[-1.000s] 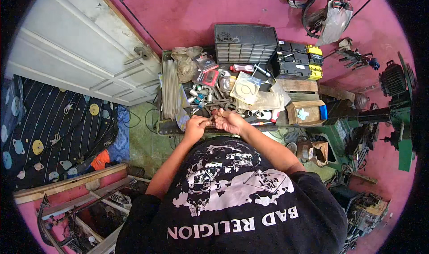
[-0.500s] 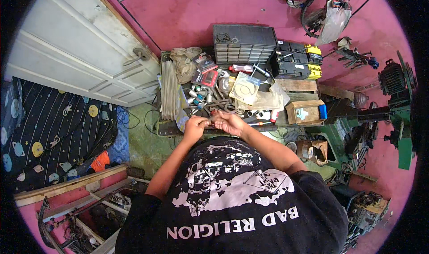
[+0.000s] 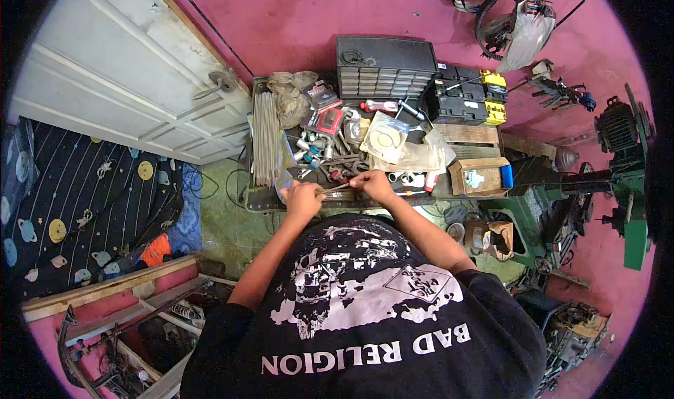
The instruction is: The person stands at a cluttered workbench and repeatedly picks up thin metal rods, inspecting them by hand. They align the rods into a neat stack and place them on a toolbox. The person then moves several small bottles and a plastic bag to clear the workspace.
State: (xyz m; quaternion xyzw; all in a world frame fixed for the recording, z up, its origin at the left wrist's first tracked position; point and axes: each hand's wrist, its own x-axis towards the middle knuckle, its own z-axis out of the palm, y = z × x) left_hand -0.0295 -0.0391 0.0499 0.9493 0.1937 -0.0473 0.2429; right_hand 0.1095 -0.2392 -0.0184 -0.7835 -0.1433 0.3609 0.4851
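Head view: a slender piece [image 3: 335,188] held between both hands, handling unfinished.
The left hand [image 3: 303,199] and right hand [image 3: 375,185] have their fingers closed on it over the front of the worktop [image 3: 264,205]; how much remains cannot be told. Tools [image 3: 342,146] crowd the surface before a drawer cabinet [image 3: 386,54], pink wall [image 3: 295,13] behind, white door [image 3: 116,69] leftward.

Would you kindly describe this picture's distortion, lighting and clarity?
Head view: fisheye distortion with black corners; head view: pale highlights on the hanging bag, deep shadow toward the lower left; head view: thin piece held by left hand and right hand, too small to identify.
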